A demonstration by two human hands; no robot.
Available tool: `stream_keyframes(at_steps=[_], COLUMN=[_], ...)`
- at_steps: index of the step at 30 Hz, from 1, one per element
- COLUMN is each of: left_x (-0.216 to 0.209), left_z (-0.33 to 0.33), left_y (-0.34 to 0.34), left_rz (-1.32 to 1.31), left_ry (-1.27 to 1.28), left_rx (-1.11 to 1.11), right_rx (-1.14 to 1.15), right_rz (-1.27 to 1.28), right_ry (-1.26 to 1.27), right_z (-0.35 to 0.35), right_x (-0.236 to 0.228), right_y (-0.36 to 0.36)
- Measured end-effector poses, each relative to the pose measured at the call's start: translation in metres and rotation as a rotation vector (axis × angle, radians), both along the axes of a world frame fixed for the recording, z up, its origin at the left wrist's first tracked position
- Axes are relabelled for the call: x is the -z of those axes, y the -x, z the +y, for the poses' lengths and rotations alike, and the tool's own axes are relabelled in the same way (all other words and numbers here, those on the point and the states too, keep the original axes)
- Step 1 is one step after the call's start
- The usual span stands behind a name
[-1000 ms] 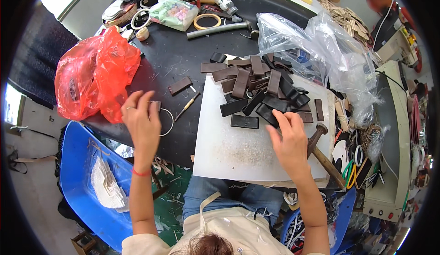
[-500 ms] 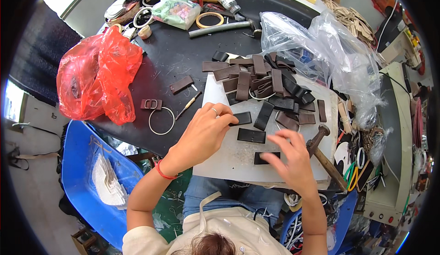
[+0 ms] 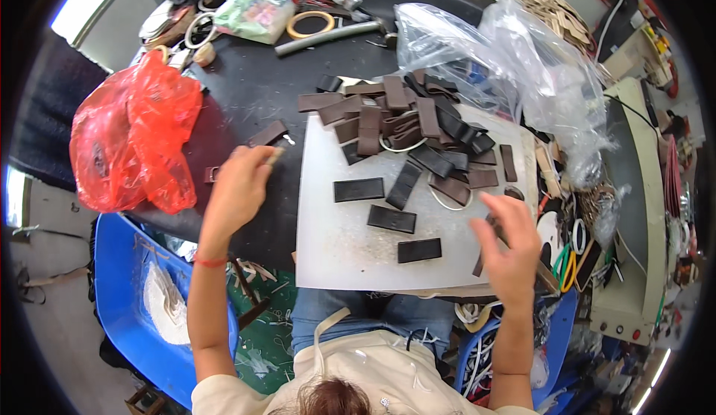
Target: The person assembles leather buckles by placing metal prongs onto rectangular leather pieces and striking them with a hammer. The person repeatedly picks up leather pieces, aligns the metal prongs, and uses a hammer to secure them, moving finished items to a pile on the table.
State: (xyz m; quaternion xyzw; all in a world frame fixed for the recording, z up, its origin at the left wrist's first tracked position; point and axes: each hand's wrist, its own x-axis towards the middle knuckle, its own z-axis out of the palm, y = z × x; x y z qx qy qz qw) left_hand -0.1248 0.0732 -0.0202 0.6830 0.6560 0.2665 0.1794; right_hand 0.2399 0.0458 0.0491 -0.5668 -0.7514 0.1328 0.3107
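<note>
My left hand [image 3: 242,187] is over the black table at the left, fingers closed round a thin wooden-handled tool [image 3: 275,155]; only its pale end shows. Just beyond lies a brown leather piece [image 3: 268,133]. A brown buckle piece [image 3: 212,174] is partly covered by this hand. My right hand [image 3: 514,247] hovers at the hammer [image 3: 550,278], thumb and fingers apart; whether it touches the handle I cannot tell. Between my hands, black leather pieces [image 3: 359,189] lie on the white board [image 3: 335,243]. A brown and black leather pile [image 3: 395,124] is behind them.
A red plastic bag [image 3: 138,139] sits on the table's left, clear plastic bags [image 3: 522,64] at the back right. White rings, a metal rod [image 3: 328,38] and tape lie at the back. Blue tubs [image 3: 123,288] flank my seat.
My left hand has left a black leather piece, moved left and closed on the wooden-handled tool. My right hand has moved right from the nearest black piece to the hammer. The view has shifted slightly.
</note>
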Motion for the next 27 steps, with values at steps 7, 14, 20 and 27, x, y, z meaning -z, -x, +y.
stream_keyframes(at_steps=[7,14,20,27], left_x=[-0.045,-0.022,-0.013,-0.011], left_z=[-0.06,-0.071,-0.07,-0.073], left_y=[-0.104,-0.182,-0.19,-0.194], left_rz=[-1.161,-1.266,-1.17,-0.971], left_ry=[0.052,0.183,0.164,0.091], left_rx=[-0.033,-0.001,-0.057,0.018], right_rx=[0.116,0.049,0.105,-0.037], right_rz=[-0.202,-0.358,-0.112,-0.053], right_ry=[0.076,-0.124,0.021,0.087], right_z=[-0.042,-0.039,-0.05,-0.059], right_x=[0.031,0.042,0.009,-0.007], right_y=[-0.101,-0.113,-0.11,-0.089])
